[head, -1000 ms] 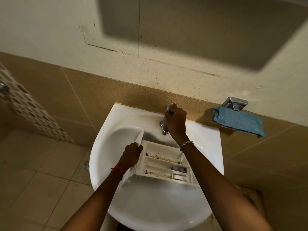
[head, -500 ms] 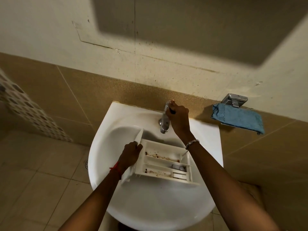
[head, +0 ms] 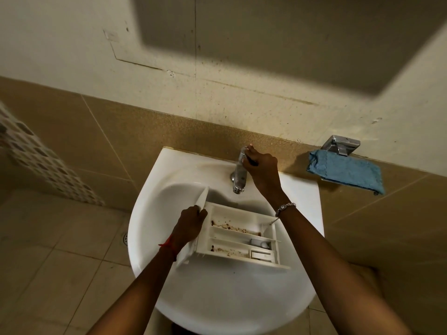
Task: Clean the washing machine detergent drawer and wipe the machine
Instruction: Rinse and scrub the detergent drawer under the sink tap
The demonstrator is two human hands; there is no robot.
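A white detergent drawer [head: 238, 235] hangs over the white sink [head: 217, 298], its compartments streaked with brown residue. My left hand [head: 191, 222] grips the drawer's front panel at its left end. My right hand [head: 262, 169] is curled round the top of the chrome tap [head: 239, 176] at the back of the sink. The tap's spout points down just behind the drawer, and I see no water running. A blue cloth [head: 346, 171] lies on a chrome wall shelf to the right of the sink.
Behind the sink rises a wall with brown tiles below and cream plaster above. Beige floor tiles with a round drain [head: 125, 238] lie to the left. A chrome holder [head: 341, 144] sits above the blue cloth.
The view has shifted slightly. My right hand has moved up a little on the tap; my left hand keeps the drawer in the same place.
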